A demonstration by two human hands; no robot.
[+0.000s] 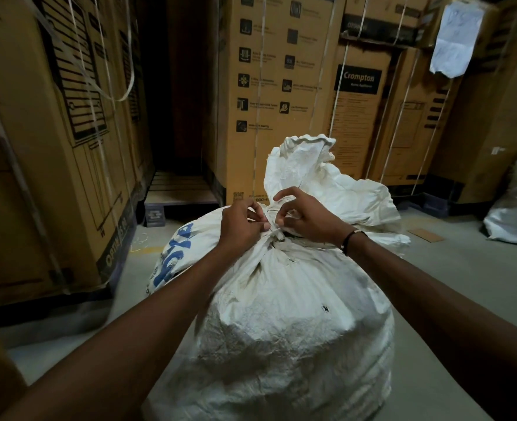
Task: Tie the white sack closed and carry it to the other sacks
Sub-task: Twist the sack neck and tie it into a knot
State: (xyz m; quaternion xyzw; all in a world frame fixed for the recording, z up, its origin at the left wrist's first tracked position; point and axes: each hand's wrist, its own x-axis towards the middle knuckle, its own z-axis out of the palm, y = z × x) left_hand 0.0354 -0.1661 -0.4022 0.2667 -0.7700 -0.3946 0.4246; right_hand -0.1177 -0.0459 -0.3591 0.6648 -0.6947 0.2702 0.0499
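Both hands at gathered neck of white sack (284,314): left hand (241,224), right hand (307,218) fingers pinching tie strip (277,235).

Stacked cartons (278,95) walling left and ahead, dark gap (175,101) between them (pallet (180,189) inside), open floor (451,262) right
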